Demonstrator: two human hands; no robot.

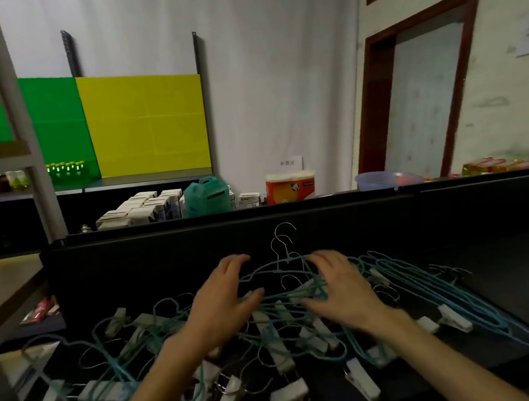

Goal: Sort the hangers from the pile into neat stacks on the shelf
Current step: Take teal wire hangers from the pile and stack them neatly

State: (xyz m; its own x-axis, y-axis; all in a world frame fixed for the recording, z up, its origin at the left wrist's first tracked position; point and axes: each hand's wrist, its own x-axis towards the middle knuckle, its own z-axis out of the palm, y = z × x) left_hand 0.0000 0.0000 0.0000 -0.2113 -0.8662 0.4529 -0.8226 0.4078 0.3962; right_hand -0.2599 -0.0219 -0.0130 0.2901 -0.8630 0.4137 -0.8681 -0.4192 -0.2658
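Observation:
A tangled pile of teal wire hangers [282,328] with white clips lies spread across the dark shelf [514,263]. My left hand [225,301] hovers over the middle of the pile, fingers spread. To its right, my right hand [344,290] rests on the hangers with spread fingers, fingertips touching the wires. Neither hand clearly grips anything. A row of more aligned hangers [442,301] lies to the right of my right hand. Thin metal hooks [283,241] stick up behind the hands.
A black back panel [163,252] rises behind the shelf. Beyond it stand white cartons [144,208], a teal jug [206,196], a red-and-white tub [289,185] and a blue bowl [383,179]. A grey rack post [25,136] stands at left, a door [423,97] at right.

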